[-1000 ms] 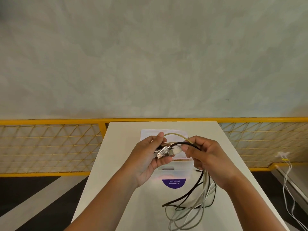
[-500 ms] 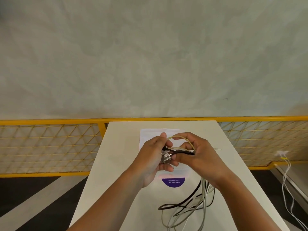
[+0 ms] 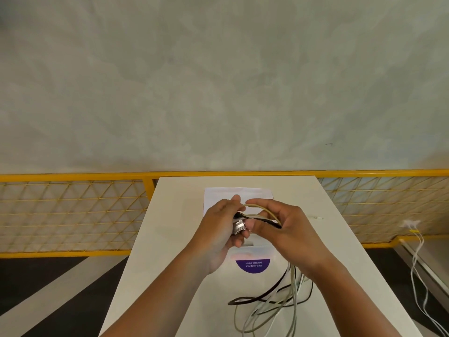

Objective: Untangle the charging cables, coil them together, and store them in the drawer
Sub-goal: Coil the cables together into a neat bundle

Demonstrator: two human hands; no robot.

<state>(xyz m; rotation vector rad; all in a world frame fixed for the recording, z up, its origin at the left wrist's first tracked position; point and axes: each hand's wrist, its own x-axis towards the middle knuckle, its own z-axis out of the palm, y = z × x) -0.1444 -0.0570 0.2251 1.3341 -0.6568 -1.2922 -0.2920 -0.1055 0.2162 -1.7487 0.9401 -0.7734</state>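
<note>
Left hand (image 3: 218, 231) fingers curl round plugs (image 3: 237, 226); right hand (image 3: 289, 229) pinches looped cables (image 3: 263, 210). Keep loops even; draw slack off surface (image 3: 179, 239) near edge slowly, avoiding snags.

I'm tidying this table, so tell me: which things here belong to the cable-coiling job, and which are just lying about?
Job: left hand gripping plug ends; right hand pinching cables; translucent drawer box.
Lying about: yellow mesh railing; white wires on the floor at right.
</note>
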